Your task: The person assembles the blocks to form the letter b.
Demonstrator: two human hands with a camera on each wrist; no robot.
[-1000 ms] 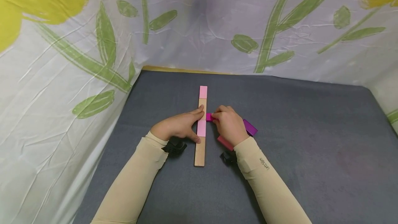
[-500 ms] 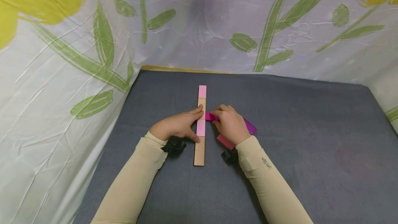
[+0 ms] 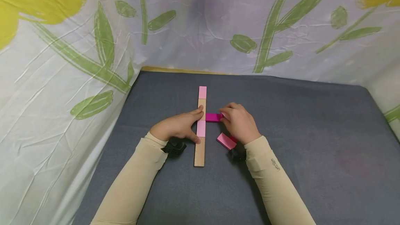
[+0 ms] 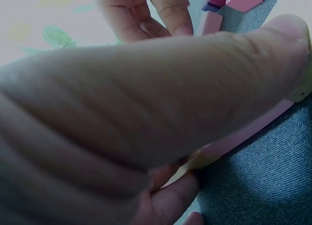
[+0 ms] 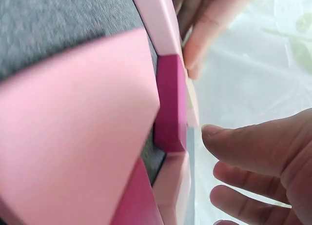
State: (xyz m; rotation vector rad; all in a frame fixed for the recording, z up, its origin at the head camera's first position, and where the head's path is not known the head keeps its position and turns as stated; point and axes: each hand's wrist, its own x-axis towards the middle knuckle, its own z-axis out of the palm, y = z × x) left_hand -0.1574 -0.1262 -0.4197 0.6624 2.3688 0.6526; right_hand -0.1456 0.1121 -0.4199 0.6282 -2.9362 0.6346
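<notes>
A straight row of flat blocks runs away from the person, with a pink block [image 3: 201,128] between a near wooden block [image 3: 199,152] and a far wooden block [image 3: 201,104]. My left hand [image 3: 178,124] rests across it, its outstretched thumb [image 4: 287,32] on the near part and a finger on the far wooden block. A magenta block [image 3: 214,117] meets the row's right side at a right angle. Beside its outer end is my right hand [image 3: 239,121]; in the right wrist view the thumb and fingers stand apart from the blocks. A pale pink block [image 5: 175,186] adjoins that end.
Another pink block [image 3: 226,141] lies near the right wrist, with a magenta block [image 5: 136,198] partly hidden beside it. A bit of purple block [image 4: 211,7] shows in the left wrist view. One more pink block [image 3: 202,92] ends the row on the dark cloth [image 3: 297,148].
My right hand has shifted right along the magenta block, uncovering most of it. The purple block is now hidden behind that hand in the head view. The left hand has stayed in place.
</notes>
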